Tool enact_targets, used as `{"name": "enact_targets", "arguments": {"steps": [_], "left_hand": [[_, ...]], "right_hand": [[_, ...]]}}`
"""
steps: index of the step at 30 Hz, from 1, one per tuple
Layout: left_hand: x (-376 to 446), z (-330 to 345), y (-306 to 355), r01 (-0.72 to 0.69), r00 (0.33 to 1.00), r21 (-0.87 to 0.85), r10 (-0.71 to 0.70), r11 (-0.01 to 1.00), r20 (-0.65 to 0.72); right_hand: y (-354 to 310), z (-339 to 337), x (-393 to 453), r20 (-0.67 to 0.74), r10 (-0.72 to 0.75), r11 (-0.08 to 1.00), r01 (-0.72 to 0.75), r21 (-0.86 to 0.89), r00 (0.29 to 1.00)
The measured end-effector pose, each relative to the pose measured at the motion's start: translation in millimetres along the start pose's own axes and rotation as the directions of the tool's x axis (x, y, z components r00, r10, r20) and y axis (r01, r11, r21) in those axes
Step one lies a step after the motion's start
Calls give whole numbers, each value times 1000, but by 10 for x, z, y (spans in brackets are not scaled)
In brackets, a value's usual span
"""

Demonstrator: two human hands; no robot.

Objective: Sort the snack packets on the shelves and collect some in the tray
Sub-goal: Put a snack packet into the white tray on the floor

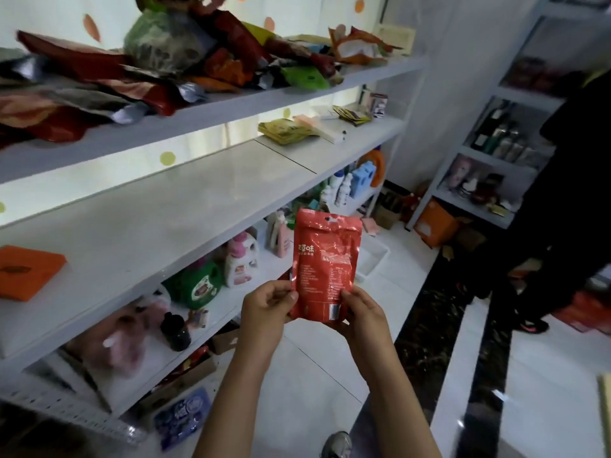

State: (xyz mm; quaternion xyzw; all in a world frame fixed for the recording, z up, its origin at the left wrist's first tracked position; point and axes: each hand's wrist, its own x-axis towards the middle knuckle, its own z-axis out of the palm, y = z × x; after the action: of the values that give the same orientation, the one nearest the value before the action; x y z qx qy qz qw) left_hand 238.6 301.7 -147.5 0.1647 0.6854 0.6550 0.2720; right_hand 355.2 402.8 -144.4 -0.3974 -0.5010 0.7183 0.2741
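Observation:
I hold a red foil snack packet (pixel 325 259) upright in front of me, its printed back facing me. My left hand (pixel 267 309) pinches its lower left edge and my right hand (pixel 362 320) grips its lower right corner. A jumbled heap of snack packets (pixel 158 61) in red, green and silver covers the top shelf (pixel 231 104). The wide middle shelf (pixel 165 209) is mostly bare, with an orange box (pixel 26 272) at its left end and yellow packets (pixel 284 130) at its far end. A white tray (pixel 373 257) sits on the floor behind the held packet.
Detergent and shampoo bottles (pixel 238 259) fill the lower shelves. A person in dark clothes (pixel 562 209) stands at the right, beside a second white rack (pixel 496 153) of bottles. An orange carton (pixel 434 226) and cardboard boxes lie on the tiled floor.

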Motion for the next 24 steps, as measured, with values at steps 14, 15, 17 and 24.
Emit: {"name": "enact_targets", "arguments": {"steps": [14, 15, 17, 24], "left_hand": [[645, 1773, 118, 76, 958, 5, -74, 997, 276], [727, 1955, 154, 82, 951, 2, -79, 997, 298], [894, 2271, 235, 92, 937, 5, -88, 996, 338], [1455, 3318, 439, 23, 925, -31, -9, 999, 380]], "right_hand": [[-513, -1378, 745, -273, 2, 987, 41, 153, 962], [-586, -1508, 842, -285, 0, 984, 51, 171, 958], [-727, -1735, 1035, -302, -1, 976, 67, 207, 953], [-1170, -2404, 1832, -346, -59, 956, 152, 249, 937]]}}
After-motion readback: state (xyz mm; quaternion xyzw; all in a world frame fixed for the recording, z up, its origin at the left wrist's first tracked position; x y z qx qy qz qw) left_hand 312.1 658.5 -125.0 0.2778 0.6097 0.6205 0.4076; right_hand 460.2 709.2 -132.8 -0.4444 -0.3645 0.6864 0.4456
